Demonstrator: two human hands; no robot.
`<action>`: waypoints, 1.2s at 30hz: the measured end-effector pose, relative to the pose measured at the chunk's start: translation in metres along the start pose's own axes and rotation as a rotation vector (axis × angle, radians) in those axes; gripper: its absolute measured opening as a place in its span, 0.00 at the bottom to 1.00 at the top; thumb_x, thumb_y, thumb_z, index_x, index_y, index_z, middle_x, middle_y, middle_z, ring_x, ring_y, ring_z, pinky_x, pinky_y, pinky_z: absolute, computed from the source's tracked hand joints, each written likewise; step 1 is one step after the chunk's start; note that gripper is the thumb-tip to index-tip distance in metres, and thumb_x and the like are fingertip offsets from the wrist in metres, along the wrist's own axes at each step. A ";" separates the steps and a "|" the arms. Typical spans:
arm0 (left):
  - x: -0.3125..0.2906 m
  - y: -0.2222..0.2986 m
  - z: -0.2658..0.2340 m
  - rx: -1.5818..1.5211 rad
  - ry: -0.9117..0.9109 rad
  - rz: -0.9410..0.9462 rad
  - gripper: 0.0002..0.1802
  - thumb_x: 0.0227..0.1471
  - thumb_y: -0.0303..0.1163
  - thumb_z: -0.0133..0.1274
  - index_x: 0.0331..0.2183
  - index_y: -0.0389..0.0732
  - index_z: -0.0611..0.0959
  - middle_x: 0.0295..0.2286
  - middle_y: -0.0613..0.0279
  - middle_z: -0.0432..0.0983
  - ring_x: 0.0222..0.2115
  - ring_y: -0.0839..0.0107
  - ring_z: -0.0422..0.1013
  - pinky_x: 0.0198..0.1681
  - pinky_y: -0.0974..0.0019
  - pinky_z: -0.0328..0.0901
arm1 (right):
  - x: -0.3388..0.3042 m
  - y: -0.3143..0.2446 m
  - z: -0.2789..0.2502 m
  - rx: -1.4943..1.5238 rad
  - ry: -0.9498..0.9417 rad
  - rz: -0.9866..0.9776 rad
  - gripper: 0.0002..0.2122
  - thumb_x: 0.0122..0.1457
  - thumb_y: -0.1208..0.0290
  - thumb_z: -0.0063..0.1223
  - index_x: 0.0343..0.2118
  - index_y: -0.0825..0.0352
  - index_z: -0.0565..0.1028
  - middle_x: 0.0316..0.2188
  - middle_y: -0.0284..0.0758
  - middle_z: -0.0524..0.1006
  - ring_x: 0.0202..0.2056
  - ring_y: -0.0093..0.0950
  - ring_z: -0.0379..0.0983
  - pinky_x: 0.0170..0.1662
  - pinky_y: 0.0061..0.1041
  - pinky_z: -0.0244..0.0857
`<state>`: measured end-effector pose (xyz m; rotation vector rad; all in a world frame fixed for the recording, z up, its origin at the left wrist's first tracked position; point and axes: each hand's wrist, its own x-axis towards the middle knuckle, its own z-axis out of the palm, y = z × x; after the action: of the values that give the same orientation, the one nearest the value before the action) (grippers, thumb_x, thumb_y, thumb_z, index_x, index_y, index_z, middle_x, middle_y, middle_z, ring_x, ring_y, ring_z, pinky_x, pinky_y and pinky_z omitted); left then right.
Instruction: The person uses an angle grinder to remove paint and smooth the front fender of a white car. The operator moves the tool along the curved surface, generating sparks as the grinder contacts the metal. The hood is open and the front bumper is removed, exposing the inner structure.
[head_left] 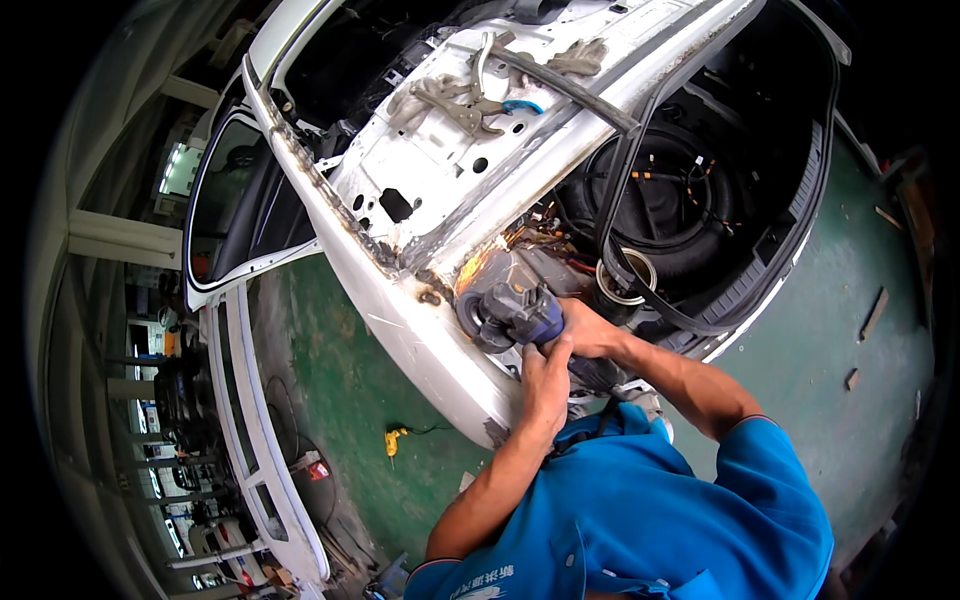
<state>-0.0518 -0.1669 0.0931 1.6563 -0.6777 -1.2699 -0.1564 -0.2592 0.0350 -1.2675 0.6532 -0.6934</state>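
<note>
Both my hands are wrapped round a dark blue angle grinder [518, 312]. My left hand [546, 380] closes on its near side, and my right hand [588, 330] grips the body farther along. The grinder's disc [468, 314] is at the rear corner of a white car body [400, 325]. Orange sparks [480, 265] fly up and away from the disc over scraped bare metal. Where the disc's edge meets the metal is hard to make out behind the tool head.
Locking pliers [455, 105], grey work gloves [580, 57] and a metal bar [565, 85] lie on the white panel. A loose black rubber seal [735, 325] rings the boot, with a round tin [650, 265] inside. A yellow power tool [393, 440] lies on the green floor.
</note>
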 end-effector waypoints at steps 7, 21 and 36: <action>-0.002 0.003 0.001 0.031 0.020 -0.024 0.20 0.61 0.39 0.59 0.47 0.34 0.75 0.37 0.65 0.71 0.34 0.80 0.64 0.36 0.72 0.60 | -0.004 -0.012 0.000 0.001 -0.012 0.038 0.29 0.40 0.69 0.68 0.49 0.72 0.76 0.40 0.35 0.81 0.43 0.25 0.72 0.53 0.29 0.68; -0.006 0.011 0.000 0.065 -0.021 -0.014 0.27 0.62 0.36 0.58 0.52 0.26 0.72 0.47 0.52 0.72 0.49 0.69 0.68 0.54 0.68 0.63 | 0.003 0.002 0.000 0.021 -0.020 0.057 0.25 0.40 0.69 0.67 0.44 0.72 0.77 0.36 0.33 0.80 0.38 0.23 0.72 0.48 0.28 0.69; -0.001 0.004 0.000 0.004 -0.005 -0.001 0.21 0.61 0.34 0.59 0.49 0.30 0.74 0.42 0.59 0.73 0.41 0.76 0.68 0.45 0.71 0.64 | 0.000 -0.006 0.000 -0.024 -0.008 0.059 0.26 0.40 0.66 0.67 0.44 0.73 0.77 0.36 0.38 0.81 0.39 0.26 0.73 0.49 0.30 0.69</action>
<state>-0.0521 -0.1675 0.0969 1.6577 -0.6824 -1.2747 -0.1572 -0.2598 0.0406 -1.2677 0.6913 -0.6335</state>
